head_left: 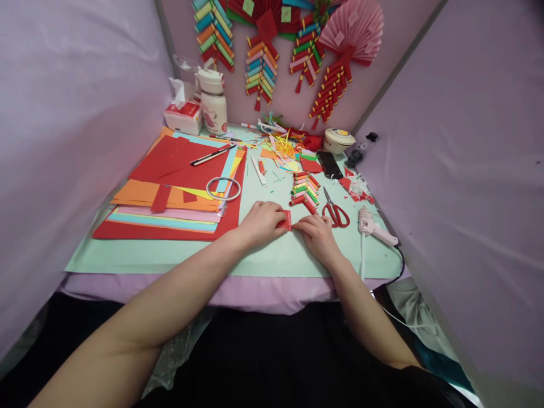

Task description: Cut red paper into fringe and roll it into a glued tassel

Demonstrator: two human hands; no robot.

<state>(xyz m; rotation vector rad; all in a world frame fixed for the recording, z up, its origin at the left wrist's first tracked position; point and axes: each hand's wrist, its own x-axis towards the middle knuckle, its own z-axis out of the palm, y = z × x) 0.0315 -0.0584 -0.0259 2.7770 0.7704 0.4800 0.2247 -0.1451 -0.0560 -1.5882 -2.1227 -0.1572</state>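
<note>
A small red paper strip (285,220) lies on the pale green mat (178,255) between my two hands. My left hand (261,221) pinches its left end with curled fingers. My right hand (317,232) presses on its right end, fingers closed on the paper. Just behind them lies a pile of rolled paper tubes (304,190) in red, green, pink and orange.
Red-handled scissors (335,212) and a white glue gun (374,228) lie to the right. A stack of coloured paper sheets (174,187) with a tape ring (223,188) sits left. Scraps, a phone (330,164), tissue box (184,113) and bottle (212,99) stand behind.
</note>
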